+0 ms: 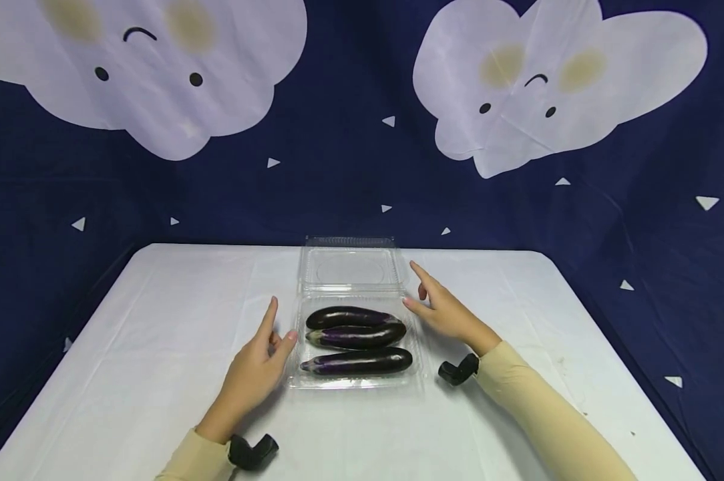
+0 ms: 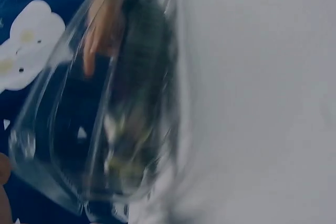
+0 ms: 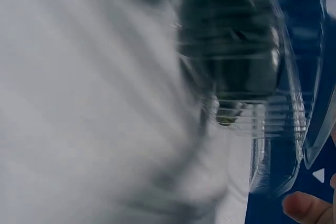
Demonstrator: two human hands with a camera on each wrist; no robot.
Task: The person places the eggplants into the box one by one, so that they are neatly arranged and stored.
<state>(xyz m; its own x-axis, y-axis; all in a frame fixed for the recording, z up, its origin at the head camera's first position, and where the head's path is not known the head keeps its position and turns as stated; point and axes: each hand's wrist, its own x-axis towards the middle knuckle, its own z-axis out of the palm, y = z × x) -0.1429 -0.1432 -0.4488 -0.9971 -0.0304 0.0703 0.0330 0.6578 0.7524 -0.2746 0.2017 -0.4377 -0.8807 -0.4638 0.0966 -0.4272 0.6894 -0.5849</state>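
Observation:
A clear plastic clamshell box point(image 1: 296, 381) lies on the table with its lid point(image 1: 350, 267) raised at the back. Inside are three dark purple eggplants: a back one point(image 1: 344, 316), a middle one point(image 1: 362, 336) and a front one point(image 1: 362, 361). My left hand point(image 1: 250, 374) is at the box's left side, index finger extended, thumb by the rim; contact is unclear. At the right side, my right hand point(image 1: 449, 312) points its index finger toward the lid, its thumb near the hinge. Both wrist views are blurred, with the box point(image 2: 52, 182) and right thumb point(image 3: 304, 206) visible.
A white cloth covers the table point(image 1: 157, 334). Behind it hangs a dark blue backdrop point(image 1: 338, 187) with clouds and small triangles. A black wrist mount sits on each arm, one at the left point(image 1: 252, 453) and one at the right point(image 1: 458, 369).

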